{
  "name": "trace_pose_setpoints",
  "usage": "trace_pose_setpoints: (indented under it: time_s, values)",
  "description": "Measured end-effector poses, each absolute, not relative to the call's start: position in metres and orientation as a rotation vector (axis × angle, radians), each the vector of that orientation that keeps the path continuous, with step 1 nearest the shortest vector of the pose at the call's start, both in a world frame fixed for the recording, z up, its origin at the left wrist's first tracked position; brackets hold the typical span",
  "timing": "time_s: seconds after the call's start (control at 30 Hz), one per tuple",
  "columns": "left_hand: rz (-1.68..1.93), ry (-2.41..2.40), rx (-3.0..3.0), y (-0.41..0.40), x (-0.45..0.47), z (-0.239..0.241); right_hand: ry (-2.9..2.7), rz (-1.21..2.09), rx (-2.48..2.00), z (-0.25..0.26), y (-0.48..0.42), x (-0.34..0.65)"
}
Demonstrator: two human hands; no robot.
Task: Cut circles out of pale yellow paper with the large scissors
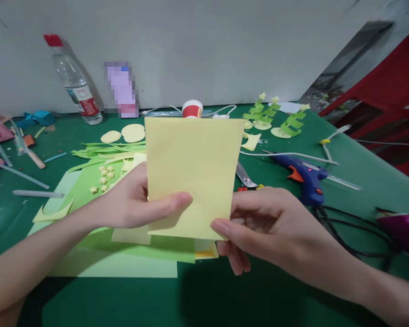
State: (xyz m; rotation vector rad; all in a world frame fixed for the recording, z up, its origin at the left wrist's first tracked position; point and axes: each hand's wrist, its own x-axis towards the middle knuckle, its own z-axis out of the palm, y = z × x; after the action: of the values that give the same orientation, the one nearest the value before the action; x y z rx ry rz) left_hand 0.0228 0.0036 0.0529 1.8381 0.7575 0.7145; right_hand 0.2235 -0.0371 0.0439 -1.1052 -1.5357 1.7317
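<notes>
Both hands pinch a pale yellow sheet (194,172) at frame centre: the left hand (132,200) with thumb across its lower left edge, the right hand (262,222) nipping the bottom right corner. The sheet stands upright, long axis vertical, facing the camera. Forearms enter from both lower corners. Beyond lie green paper sheets (122,259), a blue glue gun (305,177) and a water bottle (73,81).

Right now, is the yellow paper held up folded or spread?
Spread: the yellow paper shows one flat, uncreased face, pinched by left hand and right hand.
</notes>
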Motion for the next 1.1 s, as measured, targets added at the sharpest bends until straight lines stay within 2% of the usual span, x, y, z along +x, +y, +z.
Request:
trace_pose_setpoints:
  time_s: [0.17, 0.37, 0.57, 0.7, 0.83, 1.1]
  values:
    - [0.661, 0.61, 1.513, 0.006, 0.027, 0.038, -1.319, 1.682, -1.019, 0.037, -0.035, 0.22]
    - [0.678, 0.403, 1.5, -0.008, 0.046, 0.023, -1.208, 1.654, -0.856, 0.022, -0.037, 0.211]
    - [0.694, 0.494, 1.432, -0.014, 0.051, 0.02, -1.204, 1.733, -0.832, 0.018, -0.036, 0.209]
    - [0.698, 0.545, 1.472, -0.012, 0.049, 0.025, -1.149, 1.665, -0.851, 0.016, -0.033, 0.213]
    - [0.687, 0.619, 1.58, -0.01, 0.048, 0.027, -1.088, 1.612, -0.998, 0.018, -0.031, 0.215]
    - [0.685, 0.7, 1.754, -0.011, 0.049, 0.018, -1.101, 1.665, -1.019, 0.02, -0.027, 0.216]
